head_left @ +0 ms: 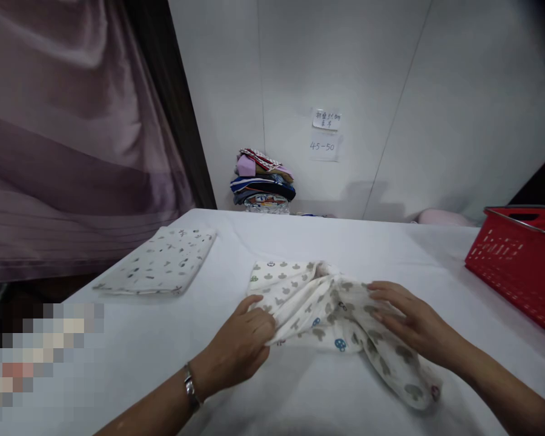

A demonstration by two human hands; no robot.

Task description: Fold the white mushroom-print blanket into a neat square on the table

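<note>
A white cloth [318, 333] printed with grey and blue mushrooms lies on the white-covered table in front of me. Its middle is bunched and twisted, and the right part hangs loose toward me. My left hand [240, 339], with a metal bracelet at the wrist, is closed on the cloth's near left edge. Over the right part, my right hand [406, 318] has its fingers stretched out, with the fingertips at the fabric. A flat, folded white cloth [163, 260] with small scattered prints rests at the table's left side.
A red plastic basket [518, 260] with a metal handle stands on the right. Folded textiles [263, 181] are stacked beyond the table's far edge. A mauve curtain [72, 133] hangs at left. Paper notes [326, 147] are on the wall. The lower left corner is pixelated.
</note>
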